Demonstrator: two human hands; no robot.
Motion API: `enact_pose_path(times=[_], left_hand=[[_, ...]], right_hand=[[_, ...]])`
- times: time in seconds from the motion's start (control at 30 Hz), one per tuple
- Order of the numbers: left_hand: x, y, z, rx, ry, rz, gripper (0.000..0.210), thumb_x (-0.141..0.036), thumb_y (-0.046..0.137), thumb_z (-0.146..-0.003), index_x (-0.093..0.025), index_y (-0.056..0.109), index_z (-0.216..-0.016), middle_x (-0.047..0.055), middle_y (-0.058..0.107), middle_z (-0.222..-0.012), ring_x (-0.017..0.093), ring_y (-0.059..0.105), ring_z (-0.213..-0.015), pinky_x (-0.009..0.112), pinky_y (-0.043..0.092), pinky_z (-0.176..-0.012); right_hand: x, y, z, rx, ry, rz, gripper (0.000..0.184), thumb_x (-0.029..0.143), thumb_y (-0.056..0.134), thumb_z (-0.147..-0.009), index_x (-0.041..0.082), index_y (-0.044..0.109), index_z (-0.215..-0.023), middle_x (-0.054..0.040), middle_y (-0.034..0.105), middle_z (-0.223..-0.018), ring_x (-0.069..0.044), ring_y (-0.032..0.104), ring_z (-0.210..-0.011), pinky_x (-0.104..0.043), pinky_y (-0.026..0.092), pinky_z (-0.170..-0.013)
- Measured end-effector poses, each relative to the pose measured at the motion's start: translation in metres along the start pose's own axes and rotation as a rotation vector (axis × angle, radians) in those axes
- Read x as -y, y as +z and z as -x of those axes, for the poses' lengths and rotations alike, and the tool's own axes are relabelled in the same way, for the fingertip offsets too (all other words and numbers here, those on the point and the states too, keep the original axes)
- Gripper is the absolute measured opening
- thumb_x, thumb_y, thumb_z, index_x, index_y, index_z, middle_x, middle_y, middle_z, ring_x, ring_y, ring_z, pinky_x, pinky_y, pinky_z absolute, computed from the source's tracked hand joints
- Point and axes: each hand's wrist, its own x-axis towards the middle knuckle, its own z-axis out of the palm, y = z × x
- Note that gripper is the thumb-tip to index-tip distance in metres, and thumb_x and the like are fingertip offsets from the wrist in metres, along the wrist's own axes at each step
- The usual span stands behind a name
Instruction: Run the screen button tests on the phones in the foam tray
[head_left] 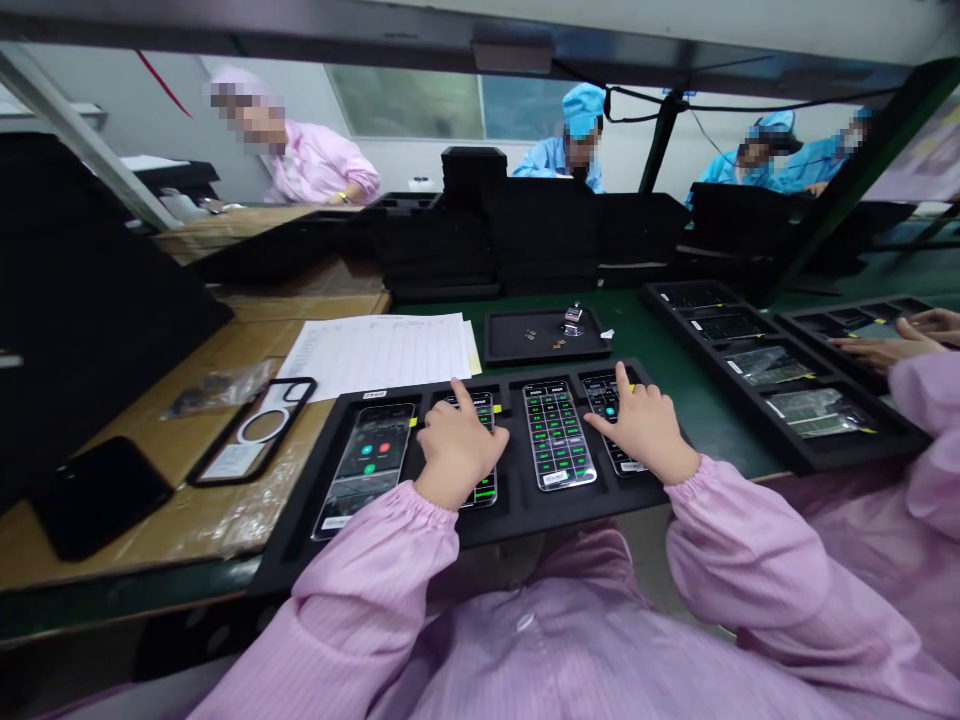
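A black foam tray [420, 397] in front of me holds several phones side by side with lit screens. My left hand [460, 445] hovers over or rests on a phone [486, 490] with a green-text grid, index finger stretched forward and thumb out to the side. Over the rightmost phone [600, 400], my right hand [643, 425] has its index finger and thumb apart; nothing is held in either hand. Between them lies a phone [559, 435] showing green-lettered buttons. The leftmost phone [367, 460] shows red and teal round icons. Whether the fingertips touch glass, I cannot tell.
White printed sheets [375, 350] and a phone case [255, 430] lie left. A small black tray [517, 345] with tiny parts sits behind. At right, another tray [780, 385] lies near a co-worker's hands [892, 345]. Stacked black trays [540, 240] stand at the back.
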Motion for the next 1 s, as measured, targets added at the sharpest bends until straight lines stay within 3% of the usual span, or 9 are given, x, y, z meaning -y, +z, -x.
enact_pose_path(times=[0.37, 0.47, 0.53, 0.6, 0.73, 0.9, 1.0], left_hand=[[0.004, 0.007, -0.003, -0.062, 0.014, 0.02, 0.088, -0.049, 0.041, -0.09, 0.002, 0.011, -0.155, 0.027, 0.054, -0.124, 0.036, 0.056, -0.113, 0.038, 0.049, -0.081], [0.005, 0.009, -0.004, -0.073, 0.02, 0.022, 0.088, -0.049, 0.041, -0.09, 0.002, 0.012, -0.155, 0.027, 0.054, -0.124, 0.036, 0.056, -0.113, 0.039, 0.049, -0.081], [0.006, 0.01, -0.005, -0.08, 0.023, 0.025, 0.088, -0.049, 0.041, -0.09, 0.002, 0.013, -0.155, 0.027, 0.054, -0.123, 0.036, 0.056, -0.112, 0.039, 0.049, -0.081], [0.006, 0.01, -0.004, -0.09, 0.022, 0.029, 0.087, -0.049, 0.041, -0.089, 0.002, 0.013, -0.155, 0.027, 0.055, -0.123, 0.036, 0.057, -0.111, 0.039, 0.049, -0.08], [0.005, 0.011, -0.002, -0.108, 0.027, 0.035, 0.085, -0.047, 0.039, -0.089, 0.002, 0.015, -0.154, 0.027, 0.055, -0.122, 0.036, 0.057, -0.109, 0.039, 0.05, -0.078], [0.004, 0.007, -0.002, -0.079, 0.038, 0.096, 0.086, -0.043, 0.041, -0.089, 0.005, 0.012, -0.154, 0.03, 0.052, -0.126, 0.039, 0.053, -0.112, 0.043, 0.048, -0.082], [0.007, 0.001, 0.011, -0.061, 0.053, 0.191, 0.085, -0.037, 0.042, -0.088, 0.009, 0.011, -0.152, 0.034, 0.049, -0.127, 0.043, 0.051, -0.114, 0.048, 0.046, -0.085]], right_hand=[[-0.006, -0.012, 0.008, -0.034, -0.011, -0.058, 0.098, 0.066, 0.057, -0.094, -0.002, 0.022, -0.155, -0.0197, 0.064, -0.103, -0.033, 0.06, -0.097, -0.041, 0.046, -0.081], [-0.022, -0.012, 0.026, -0.219, -0.064, -0.179, 0.077, 0.058, 0.048, -0.101, 0.001, 0.035, -0.151, -0.0202, 0.064, -0.108, -0.032, 0.061, -0.098, -0.042, 0.048, -0.082], [-0.031, -0.005, 0.042, -0.43, -0.129, -0.293, 0.061, 0.055, 0.037, -0.105, 0.007, 0.053, -0.14, -0.0208, 0.06, -0.123, -0.033, 0.056, -0.113, -0.044, 0.048, -0.09], [-0.035, 0.007, 0.056, -0.547, -0.187, -0.368, 0.058, 0.054, 0.029, -0.106, 0.013, 0.067, -0.123, -0.0198, 0.053, -0.135, -0.035, 0.047, -0.128, -0.049, 0.045, -0.098], [-0.034, 0.022, 0.071, -0.498, -0.203, -0.427, 0.06, 0.052, 0.029, -0.106, 0.013, 0.074, -0.103, -0.0202, 0.048, -0.142, -0.036, 0.035, -0.139, -0.055, 0.039, -0.107], [-0.041, 0.01, 0.068, -0.612, -0.085, -0.574, 0.049, 0.048, 0.033, -0.104, 0.013, 0.065, -0.118, -0.0178, 0.048, -0.143, -0.03, 0.038, -0.138, -0.051, 0.035, -0.114], [-0.042, 0.005, 0.062, -0.546, -0.095, -0.54, 0.051, 0.045, 0.028, -0.104, 0.011, 0.063, -0.12, -0.0226, 0.049, -0.14, -0.033, 0.041, -0.135, -0.051, 0.037, -0.113]])
